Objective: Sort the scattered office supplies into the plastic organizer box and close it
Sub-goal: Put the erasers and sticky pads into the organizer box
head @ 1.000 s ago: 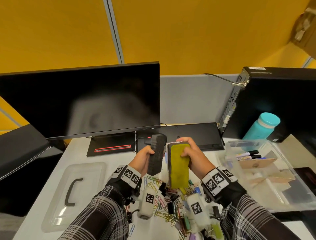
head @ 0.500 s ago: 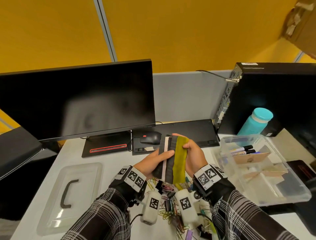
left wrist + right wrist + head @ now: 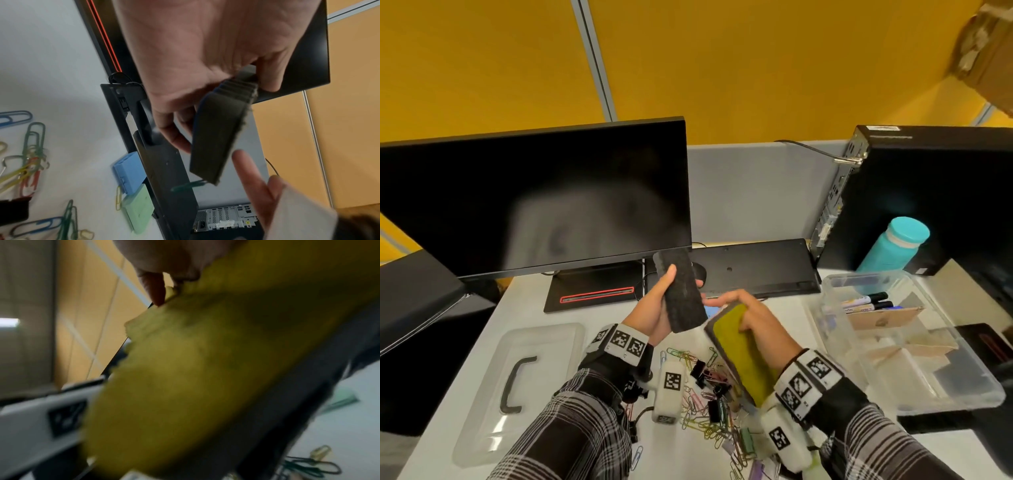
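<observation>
My left hand (image 3: 654, 308) grips a black whiteboard eraser (image 3: 683, 294) above the desk, its felt face toward the camera; in the left wrist view the black eraser (image 3: 218, 138) is pinched between thumb and fingers. Just to its right, my right hand (image 3: 753, 318) holds a yellow-faced eraser (image 3: 739, 349) tilted, with fingers curled over its top end; it fills the right wrist view as a yellow felt pad (image 3: 205, 369). The two erasers are apart. The clear organizer box (image 3: 914, 346) stands open at the right with markers (image 3: 866, 303) inside. Its lid (image 3: 517, 387) lies flat at the left.
Several coloured paper clips and black binder clips (image 3: 709, 383) lie under my wrists. A blue box (image 3: 128, 172) and a green box (image 3: 137, 209) lie by the keyboard (image 3: 753, 267). Monitor (image 3: 534, 198), computer tower (image 3: 935, 192) and teal bottle (image 3: 893, 243) stand behind.
The two erasers were pressed together half a second ago; now they are separated, the black one lifted up and left, the yellow one tilted down to the right.
</observation>
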A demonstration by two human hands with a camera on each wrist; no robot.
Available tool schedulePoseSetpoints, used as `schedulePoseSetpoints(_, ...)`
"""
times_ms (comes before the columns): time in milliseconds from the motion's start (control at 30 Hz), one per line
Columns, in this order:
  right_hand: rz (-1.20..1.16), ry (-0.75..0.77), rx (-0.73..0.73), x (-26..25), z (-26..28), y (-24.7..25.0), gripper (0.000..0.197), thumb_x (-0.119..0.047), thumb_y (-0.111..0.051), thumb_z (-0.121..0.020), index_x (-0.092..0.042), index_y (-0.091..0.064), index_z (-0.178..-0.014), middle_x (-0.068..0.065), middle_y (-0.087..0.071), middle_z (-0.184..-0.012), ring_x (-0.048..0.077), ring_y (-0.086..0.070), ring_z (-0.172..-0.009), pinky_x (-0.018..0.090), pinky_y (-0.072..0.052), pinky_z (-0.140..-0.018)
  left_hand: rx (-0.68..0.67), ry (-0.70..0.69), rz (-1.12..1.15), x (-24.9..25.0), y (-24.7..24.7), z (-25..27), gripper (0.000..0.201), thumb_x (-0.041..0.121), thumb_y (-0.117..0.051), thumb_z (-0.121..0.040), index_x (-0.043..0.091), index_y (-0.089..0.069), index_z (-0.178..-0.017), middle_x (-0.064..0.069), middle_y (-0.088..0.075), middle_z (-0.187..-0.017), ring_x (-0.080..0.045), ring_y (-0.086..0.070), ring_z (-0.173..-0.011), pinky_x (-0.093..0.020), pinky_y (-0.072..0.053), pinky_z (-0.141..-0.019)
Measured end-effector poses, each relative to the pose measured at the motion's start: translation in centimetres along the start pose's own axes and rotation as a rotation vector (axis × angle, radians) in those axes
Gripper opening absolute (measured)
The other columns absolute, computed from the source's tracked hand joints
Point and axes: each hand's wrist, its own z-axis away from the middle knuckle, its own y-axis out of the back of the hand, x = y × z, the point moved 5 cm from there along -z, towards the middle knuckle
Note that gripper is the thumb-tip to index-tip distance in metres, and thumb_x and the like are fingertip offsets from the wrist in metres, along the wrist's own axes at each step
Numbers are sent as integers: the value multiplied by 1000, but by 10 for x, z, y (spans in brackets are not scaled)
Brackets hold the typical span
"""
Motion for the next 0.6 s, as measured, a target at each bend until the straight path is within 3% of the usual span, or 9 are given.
schedulePoseSetpoints(67, 107, 37, -87, 4, 6, -11, 45, -11, -34, -70, -24, -60, -105, -16, -58, -130, 4, -55, -115, 20, -41, -97, 11, 4, 41, -1, 1, -1, 47, 46, -36, -96, 14, -69, -102, -15, -64, -105, -29, -59, -101, -53, -38, -104)
schedulePoseSetpoints(133, 161, 56, -95, 10, 11, -14, 39, -12, -33, -75, -25, -58, -103, -18, -56, -131, -5, -50, -120, 14, -37, -99, 24, 0, 53, -2, 2, -2, 45, 45, -34, -97, 13, -64, -107, -14, -63, -106, -29, -59, -101, -51, -40, -102)
schedulePoseSetpoints(167, 170, 52, -64, 14, 12, -11, 37, -14, -32, -77, -25, -59, -100, -16, -60, -125, -4, -54, -113, 14, -41, -95, 24, -5, 54, -3, 3, -2, 43, 44, -34, -98, 13, -61, -110, -14, -62, -107, -29, -59, -102, -50, -40, -102)
schedulePoseSetpoints(233, 132, -8, 42, 21, 9, 3, 34, -19, -33, -73, -23, -61, -93, -6, -66, -101, 6, -61, -87, 16, -48, -74, 26, -9, 46, -4, 4, -1, 42, 43, -35, -97, 12, -60, -110, -13, -62, -106, -28, -59, -101, -49, -41, -101)
schedulePoseSetpoints(300, 104, -82, 79, 29, 2, 15, 35, -22, -34, -67, -16, -62, -88, 2, -63, -91, 13, -57, -82, 22, -45, -71, 20, -7, 31, -4, 5, -1, 40, 42, -36, -97, 12, -58, -112, -13, -62, -104, -27, -59, -98, -47, -44, -97)
schedulePoseSetpoints(433, 175, -99, -11, 35, -3, 17, 33, -26, -34, -71, -20, -64, -84, -4, -62, -99, 7, -55, -97, 25, -38, -86, -1, 5, -9, -3, 4, -2, 38, 41, -36, -97, 15, -55, -118, -12, -61, -106, -26, -59, -99, -45, -49, -90)
schedulePoseSetpoints(600, 262, -56, -164, 27, -1, -8, 41, -24, -33, -76, -28, -66, -99, -12, -51, -132, -1, -42, -124, 17, -30, -102, -26, 2, -20, 0, 2, -4, 39, 41, -36, -97, 17, -55, -122, -11, -62, -105, -26, -59, -99, -44, -50, -89)
